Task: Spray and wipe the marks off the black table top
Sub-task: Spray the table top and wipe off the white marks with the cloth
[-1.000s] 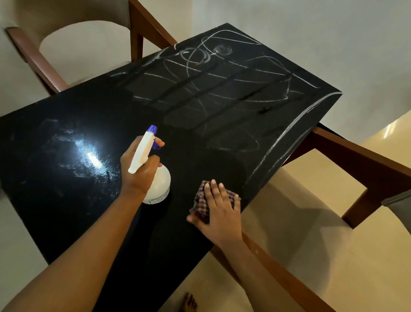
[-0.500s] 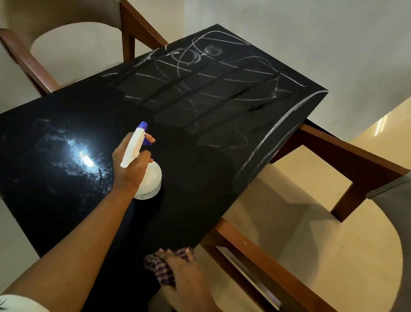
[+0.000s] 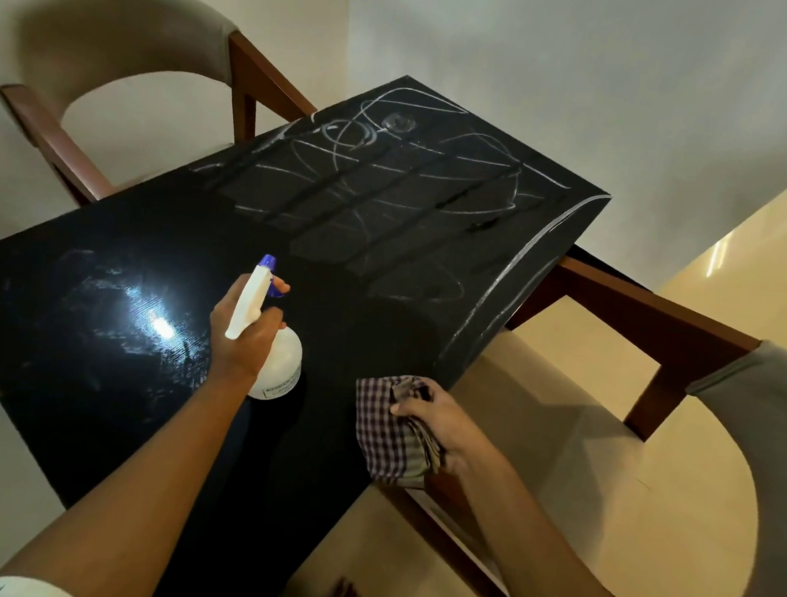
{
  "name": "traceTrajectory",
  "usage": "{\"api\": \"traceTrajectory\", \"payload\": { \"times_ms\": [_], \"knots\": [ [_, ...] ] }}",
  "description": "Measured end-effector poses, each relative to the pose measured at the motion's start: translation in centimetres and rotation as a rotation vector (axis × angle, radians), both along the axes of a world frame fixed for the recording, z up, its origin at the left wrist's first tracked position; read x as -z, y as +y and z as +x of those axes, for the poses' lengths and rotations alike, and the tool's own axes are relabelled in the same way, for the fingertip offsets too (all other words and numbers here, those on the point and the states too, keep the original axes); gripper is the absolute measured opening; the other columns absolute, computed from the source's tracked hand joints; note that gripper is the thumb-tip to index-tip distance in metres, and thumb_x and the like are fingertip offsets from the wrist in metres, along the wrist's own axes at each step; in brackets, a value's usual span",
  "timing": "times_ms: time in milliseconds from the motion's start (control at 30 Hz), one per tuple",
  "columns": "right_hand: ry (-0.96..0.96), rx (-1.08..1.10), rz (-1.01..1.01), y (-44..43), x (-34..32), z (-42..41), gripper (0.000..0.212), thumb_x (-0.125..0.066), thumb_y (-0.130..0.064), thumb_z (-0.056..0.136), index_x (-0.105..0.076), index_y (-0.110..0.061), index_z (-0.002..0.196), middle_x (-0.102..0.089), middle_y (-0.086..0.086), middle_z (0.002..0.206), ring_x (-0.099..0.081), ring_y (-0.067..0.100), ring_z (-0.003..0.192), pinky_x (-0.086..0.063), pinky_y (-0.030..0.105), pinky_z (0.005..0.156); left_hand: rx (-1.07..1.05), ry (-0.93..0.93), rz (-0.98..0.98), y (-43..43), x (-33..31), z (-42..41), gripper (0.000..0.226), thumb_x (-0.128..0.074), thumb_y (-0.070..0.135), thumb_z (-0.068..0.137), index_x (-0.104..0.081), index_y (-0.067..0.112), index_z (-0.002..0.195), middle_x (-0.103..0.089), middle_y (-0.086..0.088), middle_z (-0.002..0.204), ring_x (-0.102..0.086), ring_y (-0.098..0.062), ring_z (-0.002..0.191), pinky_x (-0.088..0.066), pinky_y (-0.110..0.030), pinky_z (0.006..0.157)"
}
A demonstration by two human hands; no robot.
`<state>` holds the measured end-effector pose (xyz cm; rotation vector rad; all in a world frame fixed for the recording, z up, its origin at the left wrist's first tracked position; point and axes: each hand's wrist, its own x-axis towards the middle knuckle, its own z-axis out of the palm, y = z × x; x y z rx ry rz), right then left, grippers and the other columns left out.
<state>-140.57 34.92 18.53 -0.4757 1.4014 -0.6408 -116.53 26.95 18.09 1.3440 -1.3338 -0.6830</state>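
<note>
Finding: the left hand [image 3: 246, 333] is clamped round the neck of the white plastic spray bottle with the blue nozzle [image 3: 281, 364], one finger curled over the blue trigger. The bottle is upright over the near middle of the glossy black rectangular table top [image 3: 116, 231]. The right hand [image 3: 447, 427] is closed on the bunched purple-and-white checked cloth [image 3: 382, 430] at the table's near right edge, partly over the rim. The white scribbled marks [image 3: 391, 188] cover the far half, well apart from both hands. Judgement: the step in hand is spraying. To do it well, the nozzle should be carried forward and aimed at the scribbles, the mist laid evenly rather than pooled, and the cloth opened to a flat, clean face. Wiping should then run in overlapping passes from the far edge inward, including the white line along the right rim. Limits of observation: whether the bottle's base rests on the surface or hangs just above it cannot be told. Its label is too small to read and its liquid level does not show. The bright glare patch [image 3: 161, 325] on the near left hides whether the faint smears there are residue or reflection. The dark bands crossing the scribbles may be wet streaks or reflections; undetermined. The table's left corner is cut off by the frame.
</note>
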Motion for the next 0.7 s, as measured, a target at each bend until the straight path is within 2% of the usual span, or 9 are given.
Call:
{"api": "traceTrajectory", "payload": {
  "times_ms": [100, 167, 233, 267, 333, 400, 467, 600, 700],
  "knots": [
    [0.342, -0.164, -0.154, -1.7, 0.9, 0.4, 0.042, -0.070, -0.014, 0.084, -0.055, -0.025, 0.121, -0.058, 0.000, 0.125, -0.055, 0.015, 0.113, -0.043, 0.037, 0.101, 0.015, -0.011, -0.006, 0.0, 0.0, 0.2, 0.036, -0.054, -0.009, 0.082, -0.060, 0.015, 0.107, -0.060, 0.015, 0.097, -0.060, 0.009, 0.092, -0.054, -0.018, 0.068],
    [0.752, -0.346, -0.315, -2.4, 1.7, 0.3, 0.048, -0.066, -0.022, 0.089, -0.048, -0.026, 0.133, -0.054, -0.002, 0.131, -0.049, 0.012, 0.120, -0.040, 0.029, 0.100, 0.026, -0.018, -0.013, 0.1, -0.2, 0.2, 0.035, -0.053, -0.005, 0.080, -0.060, 0.015, 0.107, -0.060, 0.018, 0.097, -0.060, 0.011, 0.093, -0.054, -0.012, 0.066],
    [1.138, -0.439, -0.462, -2.0, 2.5, 0.3, 0.056, -0.059, -0.029, 0.093, -0.036, -0.026, 0.144, -0.043, 0.001, 0.142, -0.039, 0.016, 0.131, -0.034, 0.034, 0.108, 0.037, -0.012, -0.021, 0.1, -0.3, 0.3, 0.034, -0.052, -0.001, 0.078, -0.060, 0.017, 0.106, -0.060, 0.018, 0.097, -0.060, 0.011, 0.093, -0.053, -0.010, 0.066],
    [1.239, -0.455, -0.504, -1.5, 2.9, 0.5, 0.060, -0.055, -0.034, 0.095, -0.029, -0.026, 0.148, -0.035, 0.001, 0.148, -0.032, 0.018, 0.137, -0.028, 0.038, 0.112, 0.040, -0.011, -0.022, 0.1, -0.2, 0.3, 0.034, -0.052, 0.000, 0.077, -0.059, 0.018, 0.105, -0.060, 0.019, 0.097, -0.060, 0.011, 0.092, -0.053, -0.011, 0.066],
    [1.257, -0.537, -0.525, -0.5, 3.6, 1.4, 0.066, -0.046, -0.049, 0.096, -0.017, -0.030, 0.152, -0.014, 0.000, 0.159, -0.011, 0.021, 0.147, -0.011, 0.047, 0.117, 0.040, -0.015, -0.016, 0.1, -0.3, 0.3, 0.034, -0.052, 0.000, 0.077, -0.059, 0.019, 0.104, -0.060, 0.019, 0.097, -0.059, 0.012, 0.092, -0.053, -0.015, 0.070],
    [1.233, -0.656, -0.477, 0.6, 4.7, 2.5, 0.074, -0.036, -0.064, 0.092, -0.006, -0.035, 0.153, 0.012, -0.002, 0.161, 0.015, 0.024, 0.147, 0.007, 0.054, 0.113, 0.047, -0.022, -0.008, 0.1, -0.4, 0.3, 0.038, -0.054, -0.006, 0.077, -0.059, 0.021, 0.103, -0.059, 0.019, 0.098, -0.058, 0.013, 0.094, -0.052, -0.021, 0.074],
    [1.226, -0.697, -0.386, 1.3, 6.1, 3.0, 0.079, -0.033, -0.071, 0.089, 0.003, -0.037, 0.152, 0.027, -0.001, 0.156, 0.029, 0.026, 0.141, 0.012, 0.059, 0.109, 0.054, -0.037, 0.002, 0.0, -0.4, 0.3, 0.046, -0.055, -0.011, 0.078, -0.058, 0.030, 0.099, -0.060, 0.019, 0.098, -0.058, 0.013, 0.096, -0.049, -0.021, 0.077],
    [1.229, -0.549, -0.318, -0.4, 7.8, 0.9, 0.072, -0.031, -0.066, 0.093, 0.006, -0.041, 0.150, 0.032, -0.001, 0.153, 0.036, 0.023, 0.135, 0.010, 0.062, 0.109, 0.070, -0.065, 0.007, 0.1, -0.7, 0.5, 0.050, -0.054, -0.004, 0.077, -0.056, 0.041, 0.097, -0.061, 0.021, 0.097, -0.058, 0.012, 0.097, -0.054, -0.027, 0.080],
    [1.240, -0.529, -0.339, -1.8, 8.2, -2.3, 0.066, -0.022, -0.065, 0.094, 0.004, -0.041, 0.151, 0.025, -0.002, 0.157, 0.035, 0.019, 0.137, 0.016, 0.056, 0.112, 0.063, -0.077, 0.031, 0.2, -1.0, 0.5, 0.059, -0.055, -0.007, 0.077, -0.056, 0.050, 0.093, -0.062, 0.034, 0.095, -0.057, 0.013, 0.095, -0.051, -0.021, 0.078]
  ]
}}
